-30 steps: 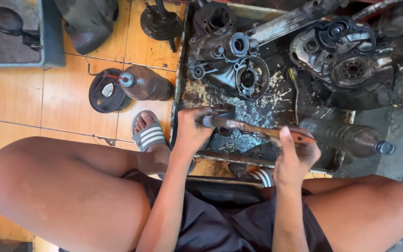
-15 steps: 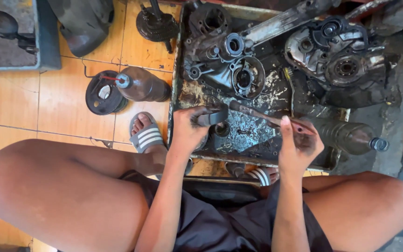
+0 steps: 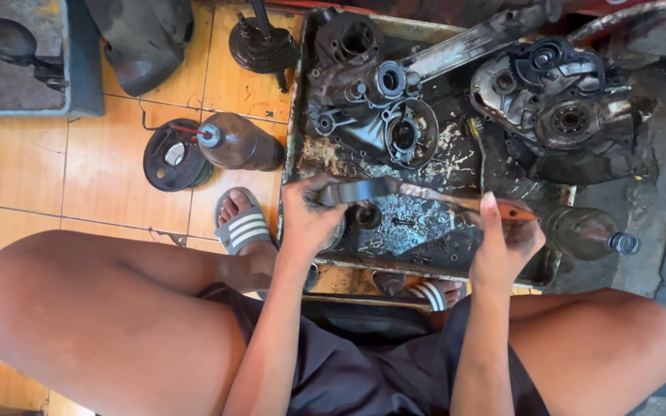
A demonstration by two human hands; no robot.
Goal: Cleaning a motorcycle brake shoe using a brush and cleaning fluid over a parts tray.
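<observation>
**Hands working a tool over an oily tray**

The left hand (image 3: pixel 310 219) is gripping the tool's (image 3: pixel 418 194) dark head, fingers clamped; the right hand (image 3: pixel 502 239) is closing around its orange handle. The tool is lying across the tray (image 3: pixel 293 166), near the engine case (image 3: pixel 564 108).

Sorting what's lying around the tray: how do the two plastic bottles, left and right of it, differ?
The left bottle lies on the orange tiled floor, its capped neck pointing left beside a black round part. The right bottle lies on grimy grey ground by the metal tray, neck pointing right, close to the right hand. Both are dark, dirty and lying down.
</observation>
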